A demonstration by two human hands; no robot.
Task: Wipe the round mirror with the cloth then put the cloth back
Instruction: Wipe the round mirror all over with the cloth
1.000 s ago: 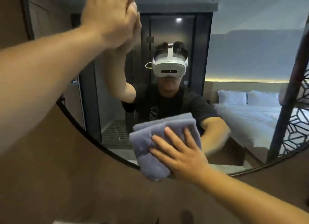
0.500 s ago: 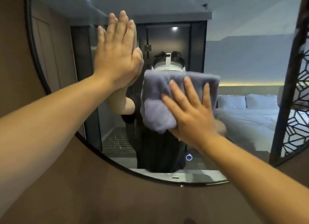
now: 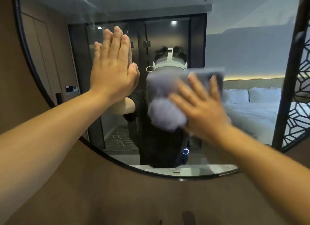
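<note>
The round mirror (image 3: 248, 45) with a thin black rim fills most of the view and hangs on a brown wall. My left hand (image 3: 111, 70) lies flat on the glass left of centre, fingers straight and pointing up. My right hand (image 3: 201, 105) presses a folded grey-lilac cloth (image 3: 164, 107) against the middle of the glass, fingers spread over it; hand and cloth are motion-blurred. The reflection shows a person with a white headset, partly hidden by the cloth.
The brown wall (image 3: 50, 182) surrounds the mirror below and to the left. A black lattice screen (image 3: 300, 90) stands at the right edge. Reflected in the glass are a bed with white pillows, dark doors and a ceiling light.
My right hand carried the cloth up from the mirror's lower edge to the middle, then slid it rightward. The view dropped a little; my left hand stays flat on the glass.
</note>
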